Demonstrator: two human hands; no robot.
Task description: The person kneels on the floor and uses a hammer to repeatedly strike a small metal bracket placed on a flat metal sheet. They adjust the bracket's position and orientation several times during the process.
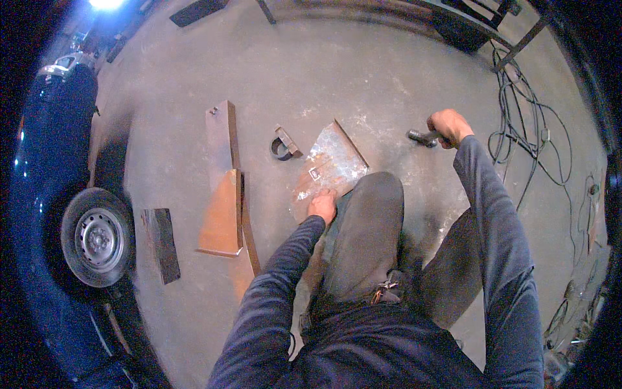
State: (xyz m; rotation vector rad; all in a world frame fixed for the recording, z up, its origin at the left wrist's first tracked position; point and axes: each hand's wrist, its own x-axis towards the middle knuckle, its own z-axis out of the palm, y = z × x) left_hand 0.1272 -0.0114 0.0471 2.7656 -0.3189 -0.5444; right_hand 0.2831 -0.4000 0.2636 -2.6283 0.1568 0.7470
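A hammer (422, 137) is in my right hand (449, 127), which is wrapped round its handle out to the right, over the floor. The hammer's dark head points left. In front of my bent knee lies a rusty, pale-patched metal plate (337, 155) with a raised lip along its far right edge and a small square mark. My left hand (322, 206) grips this plate at its near edge, its fingers partly hidden. Just left of the plate rests a small metal bracket with a dark ring (283, 145).
Left of me lie a long rusty angle piece (223, 133), an orange-rusted plate (221, 217) and a dark metal block (161, 243). A blue car with its wheel (97, 236) stands at far left. Cables (518, 129) coil at right. A metal frame (479, 29) stands at the back.
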